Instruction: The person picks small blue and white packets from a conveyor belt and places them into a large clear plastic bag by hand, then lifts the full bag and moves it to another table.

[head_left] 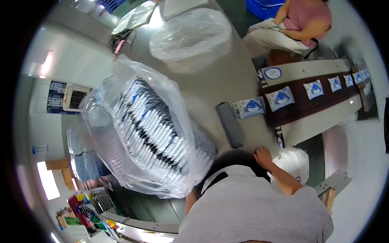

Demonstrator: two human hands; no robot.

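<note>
A large clear plastic bag point(101, 133) stands at the left of the table, filled with stacked rows of white and silver packets point(150, 125). My left forearm point(191, 201) reaches up against the bag's near side; the bag covers the hand, so its fingers and any hold are hidden. My right hand point(264, 158) rests at the table's near edge with fingers curled, and nothing shows in it. Beyond it a dark grey block point(229, 124) lies on the table. A white packet with a blue whale picture point(251, 107) lies between that block and the conveyor.
A dark red conveyor belt point(300, 99) on the right carries several spaced whale packets point(314, 89). Another clear bag point(190, 38) stands open at the table's far end. A person point(300, 28) sits beyond the conveyor. A white sack point(292, 162) is beside my right arm.
</note>
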